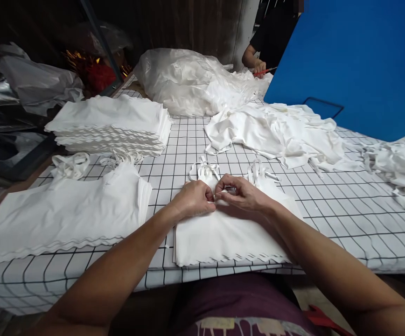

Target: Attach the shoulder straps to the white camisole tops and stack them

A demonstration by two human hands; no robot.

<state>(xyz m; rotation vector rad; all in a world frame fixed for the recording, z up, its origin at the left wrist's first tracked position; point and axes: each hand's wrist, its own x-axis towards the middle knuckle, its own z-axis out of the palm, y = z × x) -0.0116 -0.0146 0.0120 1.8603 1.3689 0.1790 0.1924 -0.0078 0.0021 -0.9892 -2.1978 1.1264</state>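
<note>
Closest to the person, at the table's near edge, a strapped white garment (223,240) lies flat on the checked tablecloth (331,200), its wavy hem facing near and its straps pointing far. At its upper edge the left hand (194,198) and right hand (240,193) nearly meet, each pinching the fabric between thumb and fingers. To the left lies a pile of similar garments (66,203); beyond it is a taller stack of white cloth (108,116). Farther right spreads a loose white heap (272,133). At the far side sit a bulging clear bag (185,84) and, right of it, a co-worker's hand (258,67) holding red-handled scissors (262,72).
</note>
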